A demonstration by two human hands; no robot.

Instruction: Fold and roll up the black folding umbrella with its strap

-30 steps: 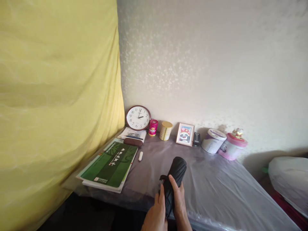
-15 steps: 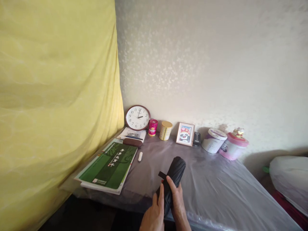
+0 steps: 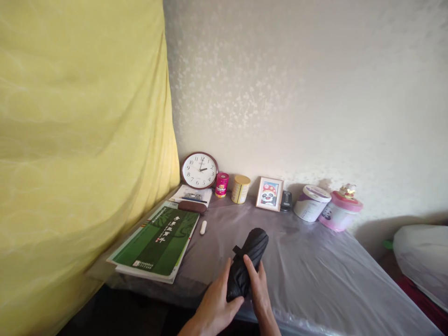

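Umbrella (image 3: 252,248), one pleated cloth cylinder, is slanting between the left hand (image 3: 217,299) and right hand (image 3: 259,290), fingers curled around it.

Both hands (image 3: 215,302) (image 3: 258,288) are bare, with slender fingers (image 3: 249,266), and the wrists (image 3: 267,319) below are uncovered too.

Pale patterned wall (image 3: 280,93); yellow cloth (image 3: 84,140) hanging left; grey-covered table (image 3: 315,261).

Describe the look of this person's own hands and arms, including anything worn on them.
The left grip and right grip are bare human hands. No glove, ring, watch or marking shows. The short, bare lower forearms in view show no sleeve; the upper arms are out of frame.
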